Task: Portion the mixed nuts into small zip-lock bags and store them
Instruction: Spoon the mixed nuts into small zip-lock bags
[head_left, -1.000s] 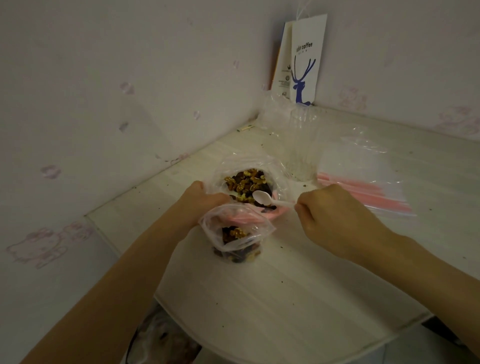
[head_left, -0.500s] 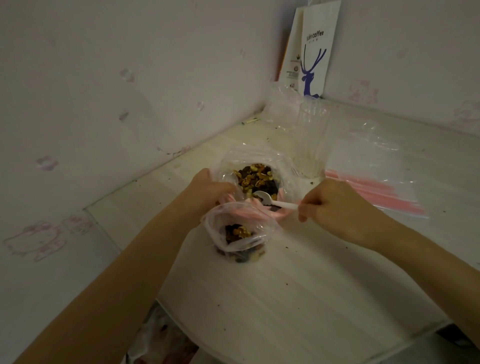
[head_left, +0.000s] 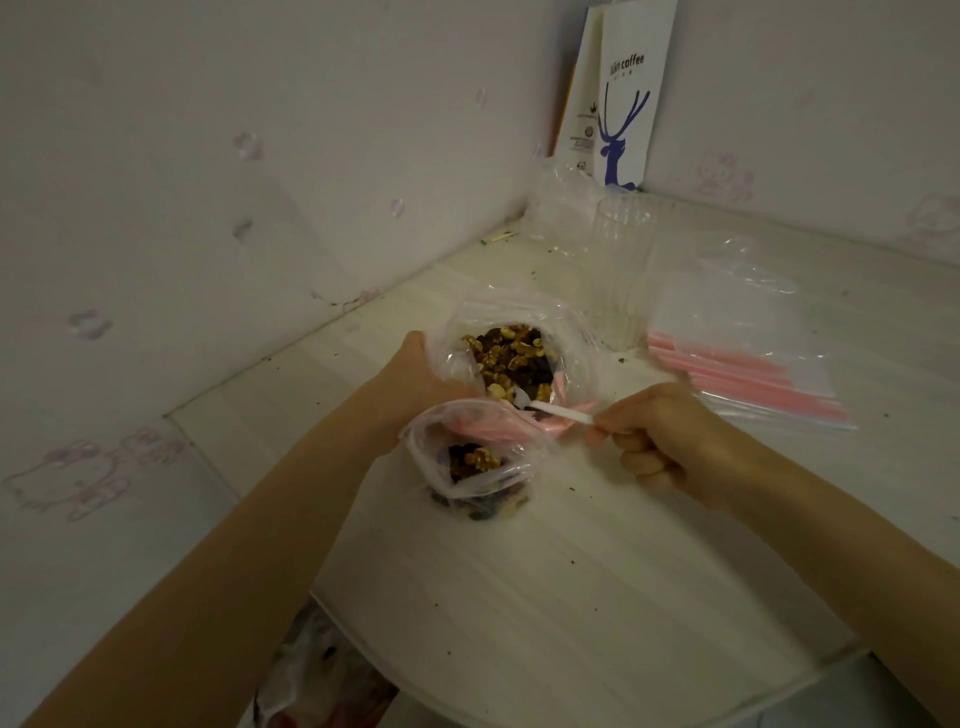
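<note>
The person is scooping: this is the step of moving mixed nuts (head_left: 511, 358) from the big bag (head_left: 569, 335) into the small bag (head_left: 470, 483). The small bag is only part full, so the job is prob. not near done. The right hand (head_left: 670, 441) is holding a white spoon (head_left: 558, 413). Its fingers (head_left: 636, 461) are curling in tight, w/ the thumb & pointer pinching the very end of the handle. The spoon's bowl is poking out past those fingertips & digging into the near edge of the nuts. The left hand (head_left: 415, 376) is gripping the small bag's rim & holding its mouth open. Its thumb side is showing, but the other fingers are hiding behind the plastic, so can't tell how they are lying. The small bag is sitting just under & between the two hands, touching the big bag. Next move, I think: lifting the spoon level w/ a load, bringing it back toward the right fingers, then tipping it over the open mouth w/o dropping bits on the table (head_left: 571, 597). Empty zip bags (head_left: 748, 389) are lying just past the right knuckles for later fills.
</note>
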